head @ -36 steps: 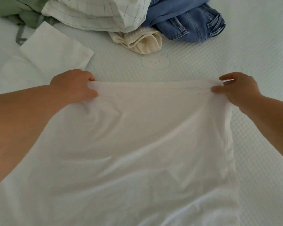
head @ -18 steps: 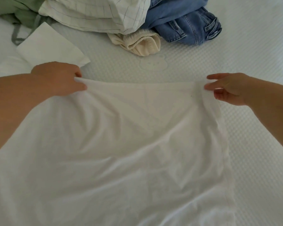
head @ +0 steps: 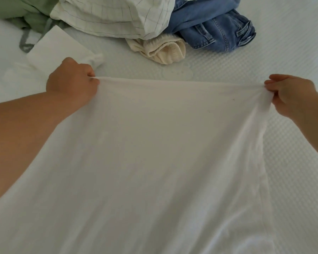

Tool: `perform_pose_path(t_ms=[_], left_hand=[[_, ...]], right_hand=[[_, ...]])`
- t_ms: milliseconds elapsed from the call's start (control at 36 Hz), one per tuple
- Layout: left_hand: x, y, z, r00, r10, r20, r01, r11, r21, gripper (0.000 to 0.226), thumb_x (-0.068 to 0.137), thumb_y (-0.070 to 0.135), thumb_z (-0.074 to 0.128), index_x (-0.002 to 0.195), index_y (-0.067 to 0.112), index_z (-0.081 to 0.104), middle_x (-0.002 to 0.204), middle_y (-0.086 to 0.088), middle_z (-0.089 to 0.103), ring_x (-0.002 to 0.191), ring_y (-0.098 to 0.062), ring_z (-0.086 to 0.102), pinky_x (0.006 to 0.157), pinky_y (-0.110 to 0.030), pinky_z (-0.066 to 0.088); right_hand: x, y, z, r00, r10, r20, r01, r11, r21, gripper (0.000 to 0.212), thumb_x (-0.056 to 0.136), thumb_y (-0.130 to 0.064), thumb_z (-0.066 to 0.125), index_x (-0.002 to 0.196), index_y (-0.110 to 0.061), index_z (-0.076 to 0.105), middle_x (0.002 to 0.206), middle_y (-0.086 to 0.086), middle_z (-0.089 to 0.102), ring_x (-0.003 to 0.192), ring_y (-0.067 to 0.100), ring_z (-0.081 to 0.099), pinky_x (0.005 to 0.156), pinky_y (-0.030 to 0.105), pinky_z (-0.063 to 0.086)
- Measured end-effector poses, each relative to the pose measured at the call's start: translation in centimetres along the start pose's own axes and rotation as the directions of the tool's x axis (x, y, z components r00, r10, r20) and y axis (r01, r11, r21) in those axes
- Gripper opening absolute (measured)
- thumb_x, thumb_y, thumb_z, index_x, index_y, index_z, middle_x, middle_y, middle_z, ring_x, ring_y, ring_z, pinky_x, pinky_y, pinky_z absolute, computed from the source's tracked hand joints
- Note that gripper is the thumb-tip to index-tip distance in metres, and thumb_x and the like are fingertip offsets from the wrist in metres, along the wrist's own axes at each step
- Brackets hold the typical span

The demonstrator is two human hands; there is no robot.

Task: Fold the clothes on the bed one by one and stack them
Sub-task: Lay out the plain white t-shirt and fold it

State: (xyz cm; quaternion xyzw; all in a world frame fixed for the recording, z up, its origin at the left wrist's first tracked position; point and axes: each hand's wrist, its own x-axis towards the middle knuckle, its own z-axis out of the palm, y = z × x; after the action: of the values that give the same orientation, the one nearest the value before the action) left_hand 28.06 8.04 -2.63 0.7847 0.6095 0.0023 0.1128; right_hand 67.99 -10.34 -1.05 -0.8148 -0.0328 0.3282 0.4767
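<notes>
No legible text, label, brand or number appears on any item. The bed [head: 292, 43] bears only a faint embossed mark, unreadable.

We record one bed [head: 283, 52] with a white textured cover. On it we list: white garment [head: 154, 162], jeans [head: 215, 32], cream knit [head: 163, 50], checked shirt [head: 114, 17], green garment [head: 20, 11], folded white piece [head: 59, 46].

We take this for a home bedroom: a bed [head: 292, 43] with a white quilted mattress cover fills the frame, and loose household laundry, jeans [head: 213, 28] and a checked shirt [head: 114, 17], is heaped at the top.
</notes>
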Motion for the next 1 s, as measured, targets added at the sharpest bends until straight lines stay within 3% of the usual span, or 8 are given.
perform_pose_path(t_ms=[194, 306, 389, 444, 528, 750, 889, 1000], left_hand=[[0.5, -0.1, 1.9, 0.999, -0.016, -0.039, 0.018, 0.999, 0.043, 0.020, 0.091, 0.023, 0.050, 0.105, 0.010, 0.058, 0.112, -0.024, 0.051, 0.101, -0.044, 0.051, 0.084, -0.046, 0.040], [0.7, 0.1, 2.0, 0.998, 0.005, 0.058, -0.011, 0.994, 0.107, 0.021, 0.082, 0.021, 0.057, 0.103, 0.016, 0.053, 0.105, -0.019, 0.059, 0.101, -0.040, 0.052, 0.090, -0.043, 0.035], [0.9, 0.0, 1.2, 0.985, 0.016, 0.170, -0.057, 0.969, 0.240, 0.038, 0.076, 0.032, 0.064, 0.111, 0.020, 0.057, 0.111, -0.018, 0.057, 0.105, -0.039, 0.052, 0.092, -0.043, 0.035], [1.1, -0.2, 0.6, 0.983, 0.012, 0.183, -0.063, 0.960, 0.273, 0.043, 0.078, 0.038, 0.066, 0.116, 0.019, 0.060, 0.116, -0.020, 0.053, 0.109, -0.041, 0.050, 0.093, -0.045, 0.035], [1.3, -0.1, -0.4, 0.987, -0.011, 0.158, -0.029, 0.969, 0.247, 0.044, 0.080, 0.041, 0.065, 0.115, 0.015, 0.062, 0.116, -0.022, 0.049, 0.108, -0.043, 0.049, 0.090, -0.046, 0.038], [0.9, 0.6, -1.2, 0.993, -0.066, 0.098, 0.040, 0.967, 0.250, 0.055, 0.078, 0.038, 0.071, 0.115, 0.001, 0.054, 0.115, -0.029, 0.043, 0.104, -0.045, 0.047, 0.089, -0.051, 0.040], [0.3, 0.5, -0.2, 0.998, -0.050, 0.041, 0.038, 0.967, 0.251, 0.059, 0.077, 0.033, 0.073, 0.116, -0.004, 0.049, 0.118, -0.033, 0.040, 0.102, -0.049, 0.045, 0.089, -0.054, 0.040], [-0.4, 1.0, 0.6, 0.998, -0.042, 0.046, 0.029, 0.970, 0.242, 0.064, 0.079, 0.032, 0.070, 0.128, 0.001, 0.042, 0.129, -0.027, 0.035, 0.105, -0.049, 0.046, 0.090, -0.052, 0.038]], right_hand=[[1.3, 1.4, 2.2, 0.999, -0.020, -0.027, 0.020, 1.000, -0.012, 0.024, 0.079, 0.007, 0.063, 0.086, -0.016, 0.066, 0.084, -0.005, 0.067, 0.076, 0.004, 0.064, 0.067, 0.012, 0.051], [1.9, 1.5, 2.6, 0.999, -0.053, -0.009, 0.052, 0.995, -0.084, 0.031, 0.072, 0.007, 0.068, 0.091, -0.017, 0.067, 0.082, -0.004, 0.065, 0.073, 0.008, 0.063, 0.063, 0.014, 0.049], [2.2, 1.8, 2.5, 0.993, -0.101, -0.056, 0.080, 0.950, -0.303, 0.042, 0.070, -0.009, 0.074, 0.108, -0.021, 0.062, 0.086, -0.002, 0.061, 0.070, 0.013, 0.059, 0.061, 0.024, 0.050], [1.9, 2.1, 2.0, 0.989, -0.116, -0.090, 0.065, 0.895, -0.441, 0.035, 0.070, -0.025, 0.076, 0.103, -0.019, 0.063, 0.084, 0.001, 0.062, 0.070, 0.018, 0.059, 0.067, 0.032, 0.054], [0.7, 2.7, 1.1, 0.997, 0.015, -0.071, -0.052, 0.832, -0.552, 0.035, 0.072, -0.045, 0.073, 0.071, -0.012, 0.061, 0.065, 0.005, 0.061, 0.061, 0.022, 0.059, 0.065, 0.037, 0.053], [-0.8, 2.8, -0.2, 0.939, 0.270, 0.211, -0.116, 0.829, -0.547, 0.023, 0.072, -0.018, 0.079, 0.085, -0.007, 0.063, 0.079, 0.006, 0.069, 0.073, 0.019, 0.066, 0.062, 0.029, 0.051], [-0.5, 4.1, -0.3, 0.982, 0.091, 0.165, -0.009, 0.896, -0.444, 0.018, 0.082, -0.022, 0.072, 0.085, -0.016, 0.056, 0.084, 0.001, 0.063, 0.075, 0.018, 0.063, 0.071, 0.034, 0.052], [-0.7, 5.2, -0.4, 0.993, -0.099, 0.057, 0.113, 0.807, -0.580, 0.019, 0.084, -0.039, 0.063, 0.078, -0.021, 0.058, 0.070, -0.001, 0.060, 0.058, 0.017, 0.058, 0.061, 0.028, 0.047]])
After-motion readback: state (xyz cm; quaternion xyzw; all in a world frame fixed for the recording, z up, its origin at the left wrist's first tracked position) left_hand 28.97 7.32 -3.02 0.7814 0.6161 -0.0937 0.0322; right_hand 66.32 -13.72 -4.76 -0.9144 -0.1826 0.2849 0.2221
